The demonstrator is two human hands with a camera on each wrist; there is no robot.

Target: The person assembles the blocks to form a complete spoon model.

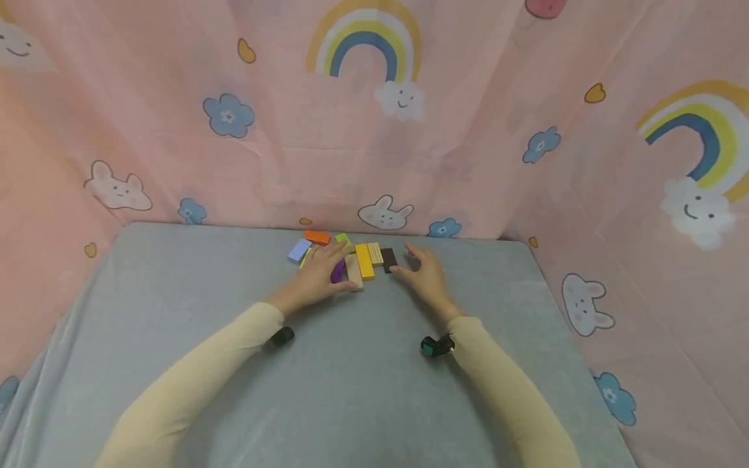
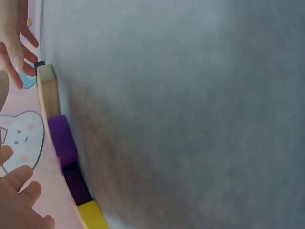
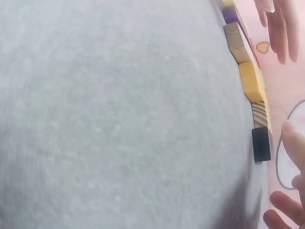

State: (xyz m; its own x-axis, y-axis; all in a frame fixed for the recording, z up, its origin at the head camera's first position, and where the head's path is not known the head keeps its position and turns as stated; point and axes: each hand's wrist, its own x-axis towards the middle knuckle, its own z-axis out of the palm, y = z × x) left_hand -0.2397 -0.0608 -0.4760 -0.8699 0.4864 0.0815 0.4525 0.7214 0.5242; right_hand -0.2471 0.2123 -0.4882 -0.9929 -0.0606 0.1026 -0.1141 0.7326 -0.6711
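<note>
1. The left hand (image 1: 320, 272) is spread over the left part of a cluster of rectangular building blocks, fingers loosely stretched and thumb near the near end of a plain wooden block (image 1: 354, 273). It does not look closed round anything; whether the fingertips touch the blocks below, I cannot tell.
2. The right hand (image 1: 426, 276) is at the other end, thumb and forefinger parted, the thumb beside a dark brown block (image 1: 389, 260). Contact there is unclear too, but nothing is in its grasp. The two hands are apart, with blocks between them.
3. From the left thumb toward the right hand come the plain wooden block, an amber-yellow block (image 1: 365, 262), a striped wooden block (image 1: 375, 254) and the dark brown one, side by side in a stepped row.
4. Partly under the left hand are a purple block (image 1: 337, 272) and a yellow block (image 1: 303, 261); beyond its fingers lie an orange block (image 1: 317, 237) and a lime-green block (image 1: 342, 240), and to its left a light blue block (image 1: 299, 251).
5. The step in hand appears to be gathering or arranging the blocks on the grey cloth (image 1: 363, 390).
6. The next move probably calls for light, even contact from both sides, as a hard push could skew the row.
</note>
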